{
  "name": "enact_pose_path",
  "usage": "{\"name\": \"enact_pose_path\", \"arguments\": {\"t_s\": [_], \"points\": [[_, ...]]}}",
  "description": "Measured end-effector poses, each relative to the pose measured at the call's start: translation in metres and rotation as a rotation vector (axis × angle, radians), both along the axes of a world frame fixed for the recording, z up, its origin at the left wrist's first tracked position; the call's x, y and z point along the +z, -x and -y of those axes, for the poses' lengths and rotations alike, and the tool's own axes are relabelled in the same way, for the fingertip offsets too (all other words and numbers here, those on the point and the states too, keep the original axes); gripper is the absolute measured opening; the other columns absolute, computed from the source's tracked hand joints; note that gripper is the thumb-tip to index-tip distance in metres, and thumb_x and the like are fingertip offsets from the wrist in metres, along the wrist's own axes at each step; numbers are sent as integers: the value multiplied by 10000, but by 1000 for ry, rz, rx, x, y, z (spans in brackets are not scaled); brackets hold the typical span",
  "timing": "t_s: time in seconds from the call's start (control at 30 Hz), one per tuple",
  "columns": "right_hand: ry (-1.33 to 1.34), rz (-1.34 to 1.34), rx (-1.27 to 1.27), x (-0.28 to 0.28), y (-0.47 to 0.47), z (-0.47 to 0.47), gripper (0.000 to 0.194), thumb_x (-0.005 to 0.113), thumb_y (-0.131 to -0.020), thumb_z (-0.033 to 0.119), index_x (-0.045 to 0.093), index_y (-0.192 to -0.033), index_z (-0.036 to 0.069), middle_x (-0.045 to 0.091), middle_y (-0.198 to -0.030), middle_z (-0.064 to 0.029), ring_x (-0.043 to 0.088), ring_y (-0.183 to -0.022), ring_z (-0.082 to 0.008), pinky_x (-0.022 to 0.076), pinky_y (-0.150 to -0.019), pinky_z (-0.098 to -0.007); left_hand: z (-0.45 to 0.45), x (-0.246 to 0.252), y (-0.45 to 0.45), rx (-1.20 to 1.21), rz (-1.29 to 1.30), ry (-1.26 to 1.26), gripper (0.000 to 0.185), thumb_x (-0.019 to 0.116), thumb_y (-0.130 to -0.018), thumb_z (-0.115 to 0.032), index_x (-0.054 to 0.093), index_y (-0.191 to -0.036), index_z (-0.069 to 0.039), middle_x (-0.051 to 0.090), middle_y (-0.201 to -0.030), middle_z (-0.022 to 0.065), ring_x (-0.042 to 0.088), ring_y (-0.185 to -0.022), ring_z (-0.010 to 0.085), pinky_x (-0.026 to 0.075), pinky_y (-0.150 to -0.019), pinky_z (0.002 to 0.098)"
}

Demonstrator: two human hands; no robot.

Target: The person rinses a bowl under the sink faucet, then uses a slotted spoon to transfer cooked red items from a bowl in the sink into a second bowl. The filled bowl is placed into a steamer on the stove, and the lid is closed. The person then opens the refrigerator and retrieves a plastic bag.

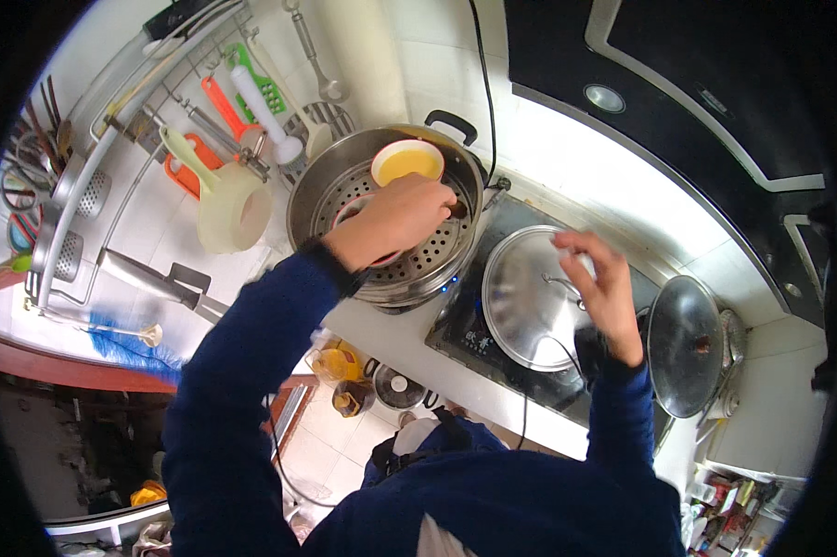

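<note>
My left hand (408,212) is over a stainless steel steamer pot (300,223), its fingers drawn together. A small dark brown piece (458,209) shows beside the fingertips; whether they grip it is unclear. Just beyond the hand, a red-rimmed bowl of yellow liquid (410,163) stands on the perforated steamer tray (432,247). Another red-rimmed bowl (349,209) is mostly hidden beneath my hand and wrist. At the right, my right hand (599,285), slightly blurred with fingers apart, hovers over the edge of a shiny round lid (523,299) on the black glass hob (460,327).
Utensils and a pale green ladle (234,209) hang from a wall rack at left, near a cleaver (140,275). A dark wok (686,348) leans at right. The range hood (669,90) overhangs the hob. Bottles (352,397) and a lidded pot (399,386) stand below the counter.
</note>
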State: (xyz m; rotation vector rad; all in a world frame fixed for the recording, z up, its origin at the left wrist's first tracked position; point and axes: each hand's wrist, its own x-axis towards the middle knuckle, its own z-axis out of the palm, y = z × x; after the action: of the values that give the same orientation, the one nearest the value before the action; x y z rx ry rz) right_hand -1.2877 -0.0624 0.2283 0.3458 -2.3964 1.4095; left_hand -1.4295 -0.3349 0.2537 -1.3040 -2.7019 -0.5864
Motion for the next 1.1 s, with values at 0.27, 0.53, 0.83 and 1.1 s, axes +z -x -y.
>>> {"name": "enact_pose_path", "arguments": {"t_s": [0.27,0.53,0.83,1.1], "points": [[5,262,-260,-42,-104,-82,257,617,-900,36,624,-1147,-33,677,-1016,-104,612,-916,-157,474,-838,-273,-49,-79,73,-60,-49,446,140,566,-760,-46,674,-783,40,666,-791,256,673,-740,409,543,-645,475],[82,356,-303,-64,-124,-98,307,627,-930,121,608,-1199,-25,676,-1028,-111,624,-942,-166,485,-848,-296,-41,-25,66,-62,38,479,202,675,-708,-140,691,-864,-13,670,-845,198,650,-838,381,518,-733,466],[-228,258,-215,-97,-51,-76,408,717,-777,44,616,-1172,16,658,-1058,-146,636,-978,-284,503,-819,-362,76,18,19,267,29,404,189,665,-761,-175,682,-903,-50,650,-900,170,624,-891,358,499,-777,446],[-523,222,-252,-125,-14,-63,314,727,-729,96,633,-1026,55,629,-974,-121,625,-887,-341,506,-754,-418,91,-14,27,406,34,352,203,627,-839,-214,674,-924,-36,669,-869,183,642,-867,384,514,-749,482]]}}
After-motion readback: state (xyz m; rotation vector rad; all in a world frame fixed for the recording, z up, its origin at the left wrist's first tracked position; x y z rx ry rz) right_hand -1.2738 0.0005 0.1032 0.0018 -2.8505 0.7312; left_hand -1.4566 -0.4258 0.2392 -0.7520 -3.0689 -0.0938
